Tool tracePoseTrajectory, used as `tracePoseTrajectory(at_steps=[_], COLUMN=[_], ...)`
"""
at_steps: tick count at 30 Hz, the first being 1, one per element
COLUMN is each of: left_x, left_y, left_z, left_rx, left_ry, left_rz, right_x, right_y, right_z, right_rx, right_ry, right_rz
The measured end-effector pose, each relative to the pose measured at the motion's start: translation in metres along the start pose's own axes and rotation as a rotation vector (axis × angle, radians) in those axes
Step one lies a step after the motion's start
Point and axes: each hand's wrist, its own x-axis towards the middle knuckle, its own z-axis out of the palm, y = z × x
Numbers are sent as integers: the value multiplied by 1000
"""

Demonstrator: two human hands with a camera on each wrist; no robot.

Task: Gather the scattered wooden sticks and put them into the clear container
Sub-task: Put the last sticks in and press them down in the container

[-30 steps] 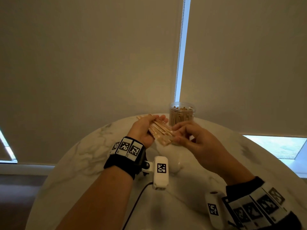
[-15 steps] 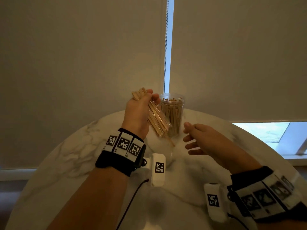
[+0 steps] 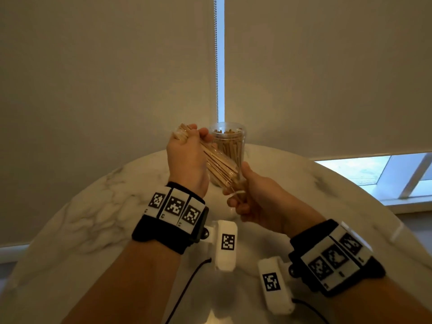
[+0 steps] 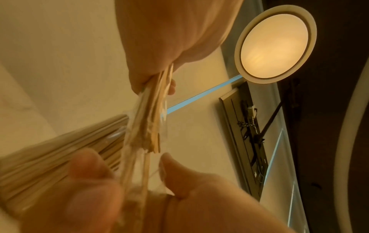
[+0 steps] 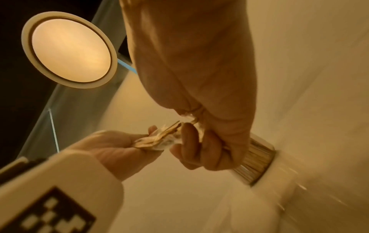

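My left hand (image 3: 189, 152) grips a bundle of wooden sticks (image 3: 218, 168) near its upper end, held tilted above the table just in front of the clear container (image 3: 230, 142). My right hand (image 3: 237, 197) curls round the bundle's lower end. The container stands upright on the marble table (image 3: 98, 213), open-topped and packed with upright sticks. In the left wrist view the sticks (image 4: 148, 126) run from my left hand (image 4: 159, 47) down to my right thumb (image 4: 173, 170), with the container (image 4: 60, 149) blurred to the left. In the right wrist view both hands meet on the sticks (image 5: 159, 140) beside the container (image 5: 255, 162).
The round table's far edge lies just behind the container, close to the drawn roller blinds (image 3: 327, 78) and their bead chain (image 3: 216, 66). A window sill (image 3: 411, 206) shows at the right. Black cables (image 3: 187, 291) trail from the wrist cameras over the near tabletop.
My right hand, open and apart from the bundle half a second ago, has moved in and gripped its lower end. The left hand still holds the tilted bundle in front of the container.
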Motion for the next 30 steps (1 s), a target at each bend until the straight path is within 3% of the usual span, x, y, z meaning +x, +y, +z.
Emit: tracePoseTrajectory(at_steps=[7, 13, 22, 26, 30], left_x=[12, -10, -11, -7, -5], left_y=[13, 22, 28, 34, 31], left_z=[-13, 7, 6, 1, 0], left_rx=[-25, -78, -107, -224, -232], left_ry=[94, -195, -238, -261, -190], left_rz=[7, -176, -83, -63, -68], right_x=[-5, -1, -3, -3, -3], right_y=[-4, 0, 2, 2, -1], right_z=[-5, -5, -7, -9, -8], right_rx=[-223, -90, -63, -176, -168], right_ry=[118, 44, -57, -35, 11], right_rz=[-73, -90, -32, -26, -67])
